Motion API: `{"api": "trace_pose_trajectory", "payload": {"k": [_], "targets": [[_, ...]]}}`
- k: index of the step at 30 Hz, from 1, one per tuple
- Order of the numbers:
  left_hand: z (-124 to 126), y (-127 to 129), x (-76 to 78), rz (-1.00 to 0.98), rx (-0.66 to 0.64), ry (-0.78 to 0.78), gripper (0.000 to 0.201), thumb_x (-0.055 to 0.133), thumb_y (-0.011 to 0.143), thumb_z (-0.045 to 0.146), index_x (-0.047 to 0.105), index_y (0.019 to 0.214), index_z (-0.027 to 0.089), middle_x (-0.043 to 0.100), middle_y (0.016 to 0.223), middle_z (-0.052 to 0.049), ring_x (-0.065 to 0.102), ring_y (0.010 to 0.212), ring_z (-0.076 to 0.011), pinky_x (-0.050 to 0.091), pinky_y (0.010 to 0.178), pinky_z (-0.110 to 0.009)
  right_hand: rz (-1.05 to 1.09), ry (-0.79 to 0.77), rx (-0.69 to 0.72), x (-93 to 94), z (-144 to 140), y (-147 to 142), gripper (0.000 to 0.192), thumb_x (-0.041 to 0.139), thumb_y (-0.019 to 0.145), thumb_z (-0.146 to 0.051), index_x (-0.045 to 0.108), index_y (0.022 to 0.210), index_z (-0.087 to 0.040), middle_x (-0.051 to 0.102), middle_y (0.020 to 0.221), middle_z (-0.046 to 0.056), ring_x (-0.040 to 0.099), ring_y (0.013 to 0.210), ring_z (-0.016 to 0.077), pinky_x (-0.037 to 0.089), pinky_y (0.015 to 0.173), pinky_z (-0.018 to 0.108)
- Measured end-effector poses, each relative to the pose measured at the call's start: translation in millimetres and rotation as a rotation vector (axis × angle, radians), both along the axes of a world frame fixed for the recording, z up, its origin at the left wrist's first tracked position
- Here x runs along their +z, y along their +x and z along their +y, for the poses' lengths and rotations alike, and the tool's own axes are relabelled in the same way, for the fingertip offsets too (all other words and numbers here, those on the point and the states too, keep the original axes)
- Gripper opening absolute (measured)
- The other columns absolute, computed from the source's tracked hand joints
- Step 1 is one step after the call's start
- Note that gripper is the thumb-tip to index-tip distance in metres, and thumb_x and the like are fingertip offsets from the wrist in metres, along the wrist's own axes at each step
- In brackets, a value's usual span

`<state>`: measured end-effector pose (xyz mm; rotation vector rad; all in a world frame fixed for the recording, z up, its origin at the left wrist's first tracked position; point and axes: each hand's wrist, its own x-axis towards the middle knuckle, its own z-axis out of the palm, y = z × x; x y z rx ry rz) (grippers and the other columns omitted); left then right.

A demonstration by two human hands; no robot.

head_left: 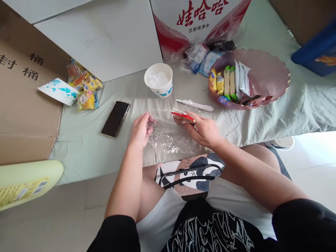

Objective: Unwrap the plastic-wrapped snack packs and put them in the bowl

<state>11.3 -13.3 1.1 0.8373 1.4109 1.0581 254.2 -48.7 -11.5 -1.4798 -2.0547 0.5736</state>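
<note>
Left hand (pixel 141 130) pinching one edge of the clear plastic bag (pixel 170 138), right hand (pixel 203 130) gripping the other edge plus a red-striped snack packet (pixel 183 118). Bag lying at the table's front edge, long axis running left-right, packet likewise. Probably risking tearing that thin film or dropping the packet.

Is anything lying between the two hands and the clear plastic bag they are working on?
Nothing visible does. The left hand and the right hand both grip the clear plastic bag directly; the white pen-like tool and phone lie apart.
</note>
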Motion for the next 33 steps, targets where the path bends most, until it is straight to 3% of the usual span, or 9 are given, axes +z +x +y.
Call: {"api": "trace_pose_trajectory", "payload": {"k": [5, 9, 13, 17, 22, 24, 27, 30, 33], "targets": [[3, 1, 1.0, 0.009, -0.01, -0.009, 0.041, 0.078, 0.075, 0.052, 0.056, 0.071, 0.018, 0.062, 0.061, 0.003, 0.031, 0.034, -0.0011, 0.013, 0.033, -0.019, 0.193, 0.317, -0.08, 14.9, -4, 20, 0.04, 0.038, 0.104, -0.035, 0.064, 0.133, -0.023, 0.075, 0.128, 0.012, 0.071, 0.118, 0.029, 0.058, 0.1, 0.046], [2, 2, 2.0, -0.007, -0.058, -0.002, 0.041, 0.079, 0.075, 0.052, 0.056, 0.07, 0.018, 0.06, 0.06, 0.003, 0.027, 0.033, -0.0007, 0.012, 0.033, -0.019, 0.202, 0.635, -0.384, 40.8, 0, 67, 0.036, 0.041, 0.103, -0.041, 0.065, 0.126, -0.025, 0.07, 0.12, 0.015, 0.069, 0.115, 0.034, 0.054, 0.1, 0.055], [3, 6, 4.1, -0.024, -0.123, 0.043, 0.041, 0.08, 0.072, 0.054, 0.061, 0.068, 0.018, 0.06, 0.059, 0.002, 0.026, 0.032, -0.0009, 0.01, 0.033, -0.019, -0.028, 0.504, -0.685, 68.3, 33, 125, 0.026, 0.05, 0.098, -0.036, 0.069, 0.107, -0.02, 0.07, 0.105, 0.02, 0.069, 0.109, 0.0412, 0.049, 0.098, 0.063], [6, 11, 6.5, -0.045, -0.208, 0.083, 0.043, 0.081, 0.071, 0.056, 0.062, 0.065, 0.017, 0.061, 0.058, 0.0, 0.027, 0.032, -0.0012, 0.01, 0.033, -0.019, -0.25, 0.203, -0.789, 78.5, 84, 162, 0.014, 0.063, 0.084, -0.031, 0.057, 0.075, -0.023, 0.068, 0.085, 0.018, 0.068, 0.099, 0.0438, 0.047, 0.094, 0.069], [6, 11, 8.7, -0.09, -0.27, 0.1, 0.05, 0.083, 0.069, 0.062, 0.063, 0.062, 0.017, 0.063, 0.059, -0.002, 0.027, 0.031, -0.0008, 0.012, 0.034, -0.019, -0.445, -0.081, -0.709, 81.7, 113, 175, 0.053, 0.079, 0.075, -0.049, 0.036, 0.053, -0.027, 0.049, 0.062, 0.008, 0.066, 0.099, 0.0473, 0.047, 0.088, 0.076], [6, 10, 8.6, -0.107, -0.3, 0.096, 0.053, 0.082, 0.067, 0.066, 0.063, 0.062, 0.017, 0.064, 0.059, -0.003, 0.027, 0.031, -0.0009, 0.011, 0.034, -0.019, -0.453, -0.029, -0.724, 89.7, 104, 167, 0.049, 0.077, 0.077, -0.055, 0.044, 0.055, -0.026, 0.053, 0.064, 0.01, 0.066, 0.102, 0.0494, 0.047, 0.089, 0.078], [5, 8, 7.3, -0.146, -0.341, 0.072, 0.057, 0.082, 0.065, 0.07, 0.062, 0.063, 0.017, 0.065, 0.059, -0.003, 0.025, 0.031, -0.001, 0.01, 0.034, -0.02, -0.372, 0.164, -0.65, 101.1, 72, 137, 0.027, 0.061, 0.091, -0.05, 0.067, 0.082, -0.025, 0.071, 0.09, 0.015, 0.069, 0.108, 0.046, 0.05, 0.095, 0.072], [4, 9, 6.7, -0.174, -0.332, 0.064, 0.058, 0.081, 0.064, 0.072, 0.061, 0.063, 0.017, 0.067, 0.065, -0.004, 0.025, 0.032, -0.0004, 0.011, 0.034, -0.02, -0.171, 0.155, -0.426, 92.7, 37, 92, 0.023, 0.057, 0.093, -0.04, 0.071, 0.095, -0.022, 0.076, 0.1, 0.014, 0.074, 0.096, 0.0345, 0.058, 0.091, 0.059], [1, 9, 9.5, -0.185, -0.314, 0.055, 0.06, 0.078, 0.064, 0.074, 0.056, 0.061, 0.018, 0.07, 0.074, -0.005, 0.024, 0.035, 0.0001, 0.008, 0.035, -0.021, 0.091, -0.079, -0.115, 60.7, 17, 48, 0.038, 0.062, 0.09, -0.046, 0.069, 0.115, -0.018, 0.076, 0.113, 0.016, 0.074, 0.102, 0.0316, 0.063, 0.084, 0.049]]}}
